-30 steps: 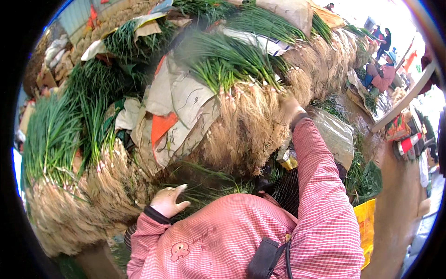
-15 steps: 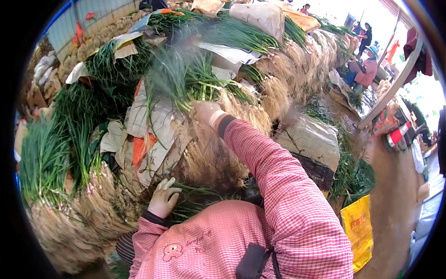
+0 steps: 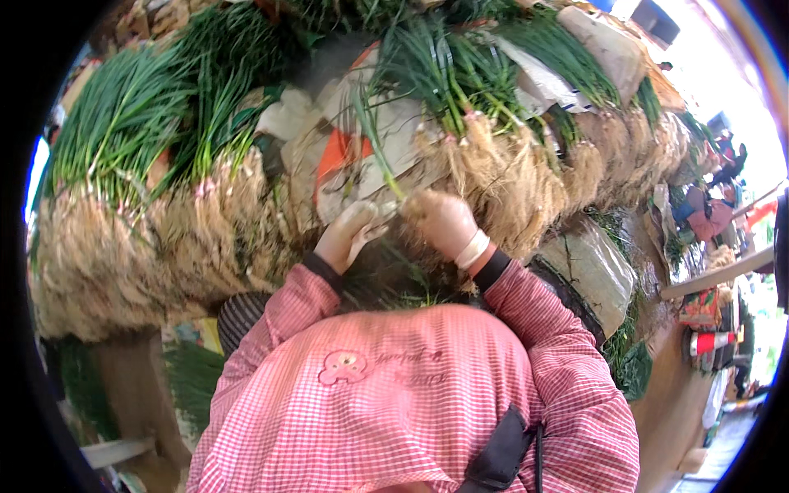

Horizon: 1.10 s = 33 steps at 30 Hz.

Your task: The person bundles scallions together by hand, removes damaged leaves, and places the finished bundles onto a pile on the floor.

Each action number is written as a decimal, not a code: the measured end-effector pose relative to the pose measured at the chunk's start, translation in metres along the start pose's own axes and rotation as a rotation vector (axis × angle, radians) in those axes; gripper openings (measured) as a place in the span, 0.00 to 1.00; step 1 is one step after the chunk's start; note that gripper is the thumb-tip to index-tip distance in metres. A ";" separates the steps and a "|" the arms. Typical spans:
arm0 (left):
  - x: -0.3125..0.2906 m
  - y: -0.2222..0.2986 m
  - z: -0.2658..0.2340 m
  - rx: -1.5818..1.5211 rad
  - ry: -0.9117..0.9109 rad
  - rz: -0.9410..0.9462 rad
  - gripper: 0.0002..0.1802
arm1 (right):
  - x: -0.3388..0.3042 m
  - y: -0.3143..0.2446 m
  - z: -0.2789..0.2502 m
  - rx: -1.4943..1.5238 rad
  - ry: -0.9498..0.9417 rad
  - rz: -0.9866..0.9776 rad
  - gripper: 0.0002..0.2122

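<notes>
In front of my chest, both gloved hands are close together. My right hand (image 3: 444, 223) is closed around the lower end of a spring onion (image 3: 380, 156), whose green leaves slant up and away to the left. Beside it, my left hand (image 3: 352, 232) has its fingers curled at the stalk's base; whether they grip it or a bit of peel is hidden. Just beyond lies a bunch of spring onions (image 3: 452, 86), with pale stems and long tan roots (image 3: 509, 185) hanging toward me.
More rooted spring onions (image 3: 123, 123) are heaped at the left. White and orange sacking (image 3: 337, 160) lies between the heaps. A wet, pale sack-covered block (image 3: 588, 263) stands to my right. Farther right are a person (image 3: 711, 215) and a slanting pole (image 3: 715, 279).
My right hand has drawn back from the pile with a spring onion. My left hand has risen to meet it, its spread fingers now curled. The view has shifted left and down.
</notes>
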State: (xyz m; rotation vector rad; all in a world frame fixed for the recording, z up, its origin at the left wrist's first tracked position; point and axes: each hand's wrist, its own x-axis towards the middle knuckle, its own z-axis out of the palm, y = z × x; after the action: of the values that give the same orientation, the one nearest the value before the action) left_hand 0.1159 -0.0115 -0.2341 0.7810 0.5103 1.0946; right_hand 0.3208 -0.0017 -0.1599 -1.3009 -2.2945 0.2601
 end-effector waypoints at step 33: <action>-0.060 -0.042 -0.002 -0.229 0.077 -0.213 0.13 | -0.004 0.027 0.156 2.080 -0.102 1.026 0.12</action>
State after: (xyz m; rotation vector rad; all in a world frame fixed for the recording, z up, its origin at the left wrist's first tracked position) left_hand 0.1163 -0.0768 -0.2683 0.4742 0.5105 0.9668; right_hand 0.2647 0.0204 -0.3067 -0.8202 -0.1847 2.1240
